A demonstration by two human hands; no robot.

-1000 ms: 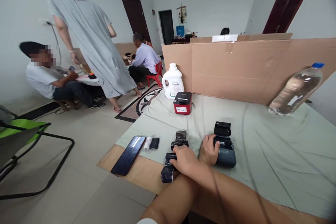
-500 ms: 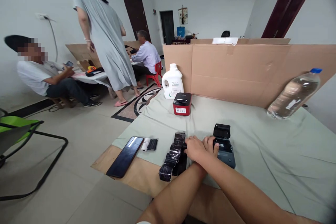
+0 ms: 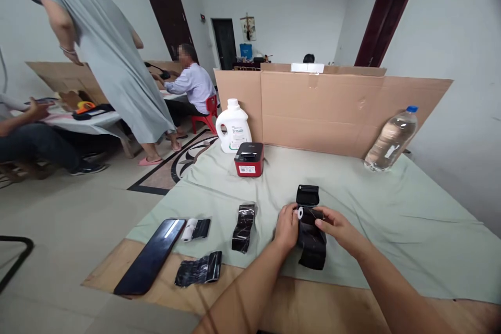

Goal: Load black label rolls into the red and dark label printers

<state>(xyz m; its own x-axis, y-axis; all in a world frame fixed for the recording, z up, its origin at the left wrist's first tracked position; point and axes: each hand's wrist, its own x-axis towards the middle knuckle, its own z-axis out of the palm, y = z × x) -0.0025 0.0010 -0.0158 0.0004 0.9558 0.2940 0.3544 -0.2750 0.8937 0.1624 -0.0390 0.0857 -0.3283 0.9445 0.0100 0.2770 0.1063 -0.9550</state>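
My left hand and my right hand together hold a roll wrapped in a black plastic sleeve; its white end shows at the top. The roll hides most of a small dark printer whose lid stands open behind it. Left of my hands lie two more black-wrapped rolls, one upright-ish on the cloth and one flat near the table edge. A small white roll with black wrap lies beside a black phone.
A red label printer, a white detergent jug and a water bottle stand before a cardboard wall. Grey-green cloth covers the wooden table. A standing person in a grey dress and seated people are at left.
My view has swung right. My hands lifted one black-wrapped roll over the dark printer, right hand now gripping it too. The other black rolls now lie apart on the table. The standing person moved left.
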